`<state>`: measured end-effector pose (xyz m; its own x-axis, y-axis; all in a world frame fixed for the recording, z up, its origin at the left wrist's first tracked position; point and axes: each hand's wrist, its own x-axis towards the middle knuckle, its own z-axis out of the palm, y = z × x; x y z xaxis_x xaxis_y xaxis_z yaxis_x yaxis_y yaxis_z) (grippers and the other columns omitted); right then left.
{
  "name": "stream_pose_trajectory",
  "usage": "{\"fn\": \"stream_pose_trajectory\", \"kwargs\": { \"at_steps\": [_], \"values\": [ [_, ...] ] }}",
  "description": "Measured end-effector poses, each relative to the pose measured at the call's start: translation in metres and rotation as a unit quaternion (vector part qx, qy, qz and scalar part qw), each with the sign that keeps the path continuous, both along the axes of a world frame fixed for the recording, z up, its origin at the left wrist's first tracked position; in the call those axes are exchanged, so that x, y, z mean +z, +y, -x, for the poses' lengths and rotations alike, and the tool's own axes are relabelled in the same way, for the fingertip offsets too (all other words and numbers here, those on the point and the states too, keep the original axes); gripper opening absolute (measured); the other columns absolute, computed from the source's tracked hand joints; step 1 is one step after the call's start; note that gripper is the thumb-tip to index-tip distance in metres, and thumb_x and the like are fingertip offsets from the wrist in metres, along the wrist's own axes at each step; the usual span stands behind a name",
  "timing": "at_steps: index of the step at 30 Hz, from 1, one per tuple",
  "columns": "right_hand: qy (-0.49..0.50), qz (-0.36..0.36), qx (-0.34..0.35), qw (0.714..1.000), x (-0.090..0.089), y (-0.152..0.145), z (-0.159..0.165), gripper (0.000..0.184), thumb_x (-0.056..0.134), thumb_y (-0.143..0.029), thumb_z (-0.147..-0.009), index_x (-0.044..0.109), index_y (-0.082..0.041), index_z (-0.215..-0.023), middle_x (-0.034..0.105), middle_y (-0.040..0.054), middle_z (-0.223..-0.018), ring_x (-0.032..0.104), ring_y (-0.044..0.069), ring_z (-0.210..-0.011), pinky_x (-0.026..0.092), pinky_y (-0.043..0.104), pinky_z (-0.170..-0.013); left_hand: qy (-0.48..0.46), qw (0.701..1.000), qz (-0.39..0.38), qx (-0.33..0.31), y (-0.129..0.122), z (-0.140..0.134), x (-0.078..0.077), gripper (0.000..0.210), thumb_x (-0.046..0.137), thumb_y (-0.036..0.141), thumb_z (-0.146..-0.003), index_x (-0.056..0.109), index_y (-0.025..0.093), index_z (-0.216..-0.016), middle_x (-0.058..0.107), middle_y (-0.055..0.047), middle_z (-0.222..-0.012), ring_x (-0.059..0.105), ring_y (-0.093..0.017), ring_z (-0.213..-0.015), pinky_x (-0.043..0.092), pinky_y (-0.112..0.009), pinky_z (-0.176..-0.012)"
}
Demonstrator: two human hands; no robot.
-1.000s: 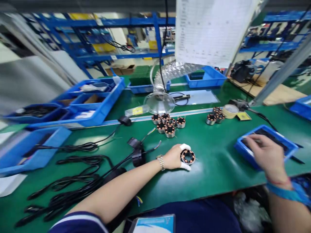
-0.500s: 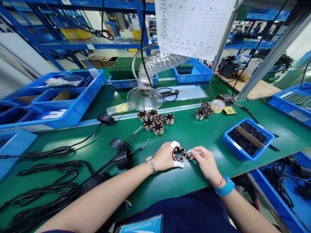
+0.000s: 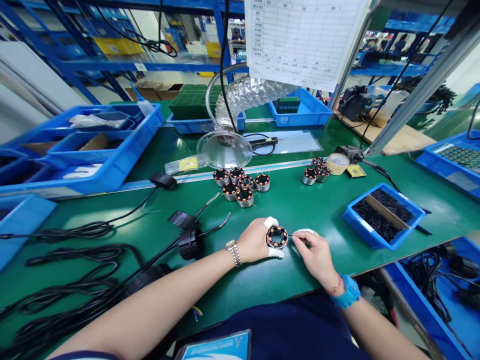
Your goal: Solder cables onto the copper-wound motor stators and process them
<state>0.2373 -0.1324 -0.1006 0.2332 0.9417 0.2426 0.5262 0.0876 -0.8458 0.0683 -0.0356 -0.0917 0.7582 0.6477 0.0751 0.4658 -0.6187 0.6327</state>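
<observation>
At the far left I see a glossy blue plastic tray (image 3: pixel 129 157), moulded into boxy compartments with sloping walls. In front of it, smooth black cables (image 3: pixel 88 295) lie in loose, rubbery loops over the slick green bench (image 3: pixel 292 207). By their bared, coloured ends stands a squat black plastic collar (image 3: pixel 190 244), round and hollow. Behind, a clear, shallow funnel (image 3: pixel 225 152) flares from a crinkled foil duct (image 3: pixel 245 100), and just in front of it clusters a group of short metal rings (image 3: pixel 245 199) wound with copper.

The left hand (image 3: pixel 257 241), its thumb and a finger capped in white, curves round one more such wound ring (image 3: pixel 277 244), gripping its silvery rim low over the bench. Just right of it, the right hand (image 3: pixel 313 251) pinches a thin dark piece (image 3: pixel 290 235) at the ring's edge, too slight to make out clearly. Further back sit three similar cores (image 3: pixel 310 176) beside a fat roll of pale tape (image 3: pixel 337 164). Rightmost, a blue plastic bin (image 3: pixel 363 232), split by a brown divider (image 3: pixel 388 212), holds heaps of short black sticks (image 3: pixel 378 220).
</observation>
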Motion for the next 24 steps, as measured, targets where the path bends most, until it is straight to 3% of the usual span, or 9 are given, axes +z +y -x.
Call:
{"fn": "stream_pose_trajectory", "kwargs": {
  "at_steps": [9,13,15,20,24],
  "values": [
    [-0.041,0.000,0.051,0.998,0.003,0.008,0.000,0.017,0.048,-0.028,-0.083,0.061,-0.020,-0.076,0.063,0.0016,-0.075,0.055,0.014,-0.071,0.041,0.027,-0.068,-0.017,0.999,0.019,-0.020,0.002,0.000,0.000,0.067,0.073,0.058,-0.048,0.048,0.019,-0.097,0.059,-0.005,-0.089,0.055,-0.023,-0.082,0.042,-0.034,-0.072],
    [-0.024,0.043,0.093,0.994,0.011,0.018,-0.005,0.020,0.047,-0.031,-0.083,0.061,-0.021,-0.073,0.061,0.0024,-0.073,0.053,0.015,-0.070,0.041,0.029,-0.069,-0.014,0.999,0.022,-0.031,0.003,0.000,0.002,0.067,0.073,0.058,-0.049,0.048,0.019,-0.097,0.059,-0.004,-0.085,0.055,-0.021,-0.076,0.041,-0.031,-0.067],
    [0.031,0.089,0.126,0.988,0.013,0.025,-0.009,0.019,0.049,-0.032,-0.081,0.059,-0.020,-0.070,0.059,0.0015,-0.068,0.052,0.014,-0.066,0.040,0.028,-0.065,-0.009,0.999,0.022,-0.034,0.003,0.001,0.004,0.067,0.072,0.058,-0.049,0.048,0.019,-0.098,0.059,-0.004,-0.085,0.055,-0.021,-0.075,0.041,-0.031,-0.066],
    [0.250,0.205,0.215,0.922,0.009,0.044,-0.020,0.021,0.063,-0.033,-0.070,0.055,-0.016,-0.078,0.053,-0.0042,-0.059,0.049,0.009,-0.055,0.038,0.022,-0.055,-0.005,0.998,0.028,-0.056,0.007,0.003,0.005,0.065,0.074,0.054,-0.049,0.048,0.020,-0.098,0.060,-0.003,-0.086,0.056,-0.020,-0.074,0.040,-0.030,-0.066],
    [0.284,0.256,0.274,0.883,0.008,0.057,-0.025,0.026,0.068,-0.031,-0.064,0.052,-0.016,-0.077,0.055,-0.0056,-0.057,0.050,0.007,-0.051,0.038,0.019,-0.052,-0.003,0.996,0.021,-0.084,0.008,0.002,0.006,0.063,0.074,0.054,-0.049,0.049,0.020,-0.095,0.060,-0.002,-0.085,0.056,-0.020,-0.074,0.040,-0.029,-0.066]
  ]
}}
